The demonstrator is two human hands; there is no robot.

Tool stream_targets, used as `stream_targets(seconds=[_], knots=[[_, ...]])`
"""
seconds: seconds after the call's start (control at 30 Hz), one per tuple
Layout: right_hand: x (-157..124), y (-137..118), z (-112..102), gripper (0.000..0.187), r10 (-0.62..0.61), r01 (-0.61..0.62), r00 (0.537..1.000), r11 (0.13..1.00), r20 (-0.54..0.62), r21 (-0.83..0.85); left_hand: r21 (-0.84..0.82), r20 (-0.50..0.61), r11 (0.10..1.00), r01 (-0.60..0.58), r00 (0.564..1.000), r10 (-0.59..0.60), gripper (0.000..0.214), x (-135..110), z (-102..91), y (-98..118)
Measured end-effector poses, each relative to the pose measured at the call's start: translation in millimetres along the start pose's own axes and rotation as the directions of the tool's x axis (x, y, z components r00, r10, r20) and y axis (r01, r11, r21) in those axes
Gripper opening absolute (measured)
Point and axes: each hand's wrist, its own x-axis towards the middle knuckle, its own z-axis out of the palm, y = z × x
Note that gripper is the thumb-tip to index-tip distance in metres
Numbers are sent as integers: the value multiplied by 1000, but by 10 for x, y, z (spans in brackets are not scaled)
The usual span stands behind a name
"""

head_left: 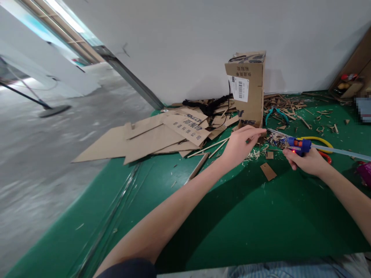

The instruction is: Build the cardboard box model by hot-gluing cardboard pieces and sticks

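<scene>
My right hand [310, 160] is wrapped round a blue hot glue gun [303, 146] with a small red light on. A long translucent glue stick [342, 152] sticks out of its back. The gun's front end points left, toward my left hand. My left hand [240, 144] has its fingers drawn together in front of the cardboard box; whatever is at its fingertips is too small to make out. Below the hands, a small brown cardboard piece [268, 172] and a smaller square piece [269, 155] lie on the green table.
An upright cardboard box [251, 88] stands against the white wall. Flat cardboard sheets [162, 135] overhang the table's left edge. Thin wooden sticks [208, 147] lie by my left wrist. Teal-handled pliers [276, 112], yellow-and-red handles [317, 141] and scattered scraps [290, 106] lie beyond my right hand.
</scene>
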Motion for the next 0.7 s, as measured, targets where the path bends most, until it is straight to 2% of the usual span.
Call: stream_targets(seconds=[0.27,0.7], knots=[[-4,-22,-6,46,-8,8,1000,1000,-3,15,5,11,1000,26,1000,-26,29,2,-13,22],[-2,-18,-9,44,-16,16,1000,1000,10,-24,3,2,1000,-23,1000,23,29,3,3,-2]])
